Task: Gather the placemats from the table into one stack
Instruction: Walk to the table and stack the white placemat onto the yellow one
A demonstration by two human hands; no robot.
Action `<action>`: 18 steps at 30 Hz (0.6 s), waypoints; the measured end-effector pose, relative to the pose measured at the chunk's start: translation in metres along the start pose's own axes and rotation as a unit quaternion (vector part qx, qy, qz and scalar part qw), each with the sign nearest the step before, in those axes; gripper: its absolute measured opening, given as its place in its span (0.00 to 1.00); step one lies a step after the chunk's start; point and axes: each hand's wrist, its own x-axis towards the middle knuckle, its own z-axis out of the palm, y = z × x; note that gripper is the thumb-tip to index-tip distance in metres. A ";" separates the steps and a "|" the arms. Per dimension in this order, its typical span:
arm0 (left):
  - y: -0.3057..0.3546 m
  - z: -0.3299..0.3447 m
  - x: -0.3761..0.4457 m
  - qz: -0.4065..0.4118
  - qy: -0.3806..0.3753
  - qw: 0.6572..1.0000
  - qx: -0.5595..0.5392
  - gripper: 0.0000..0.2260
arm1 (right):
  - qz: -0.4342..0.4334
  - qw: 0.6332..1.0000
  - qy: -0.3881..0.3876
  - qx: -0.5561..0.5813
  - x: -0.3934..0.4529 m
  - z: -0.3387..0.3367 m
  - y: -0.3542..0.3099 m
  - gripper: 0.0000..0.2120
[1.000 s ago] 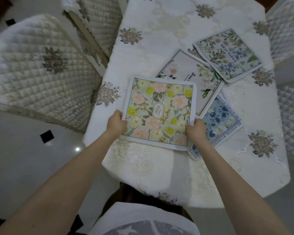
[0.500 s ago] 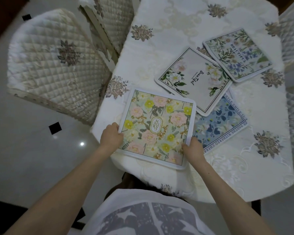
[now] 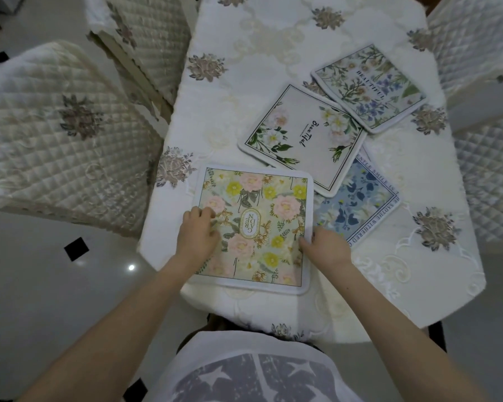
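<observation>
1. The yellow floral placemat (image 3: 254, 227) lies flat at the near edge of the table (image 3: 244, 82); three more overlap just beyond it: the cream mat (image 3: 302, 137), blue mat (image 3: 360, 210) and green mat (image 3: 369, 85).
2. Your left hand (image 3: 199, 236) rests loosely spread on the yellow mat; your right hand (image 3: 327, 246) pinches its right edge.
3. It looks thin, light and floppy, so lift it by opposite edges.
4. The embroidered tablecloth (image 3: 418, 285) may slide; quilted chairs (image 3: 55, 134) crowd the table's sides.
</observation>
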 end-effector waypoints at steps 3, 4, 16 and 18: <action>0.023 -0.002 0.024 0.043 -0.003 0.999 -0.023 0.14 | -0.001 0.998 0.067 0.017 0.008 -0.017 0.003 0.13; 0.031 -0.003 0.033 0.054 -0.007 0.998 -0.027 0.15 | 0.004 0.996 0.085 0.021 0.012 -0.022 0.004 0.13; 0.108 -0.005 0.182 0.103 -0.040 0.992 -0.062 0.27 | 0.046 0.975 0.182 0.120 0.097 -0.078 0.002 0.25; 0.111 -0.002 0.205 0.083 -0.052 0.994 -0.052 0.30 | 0.078 0.973 0.158 0.148 0.113 -0.079 -0.002 0.27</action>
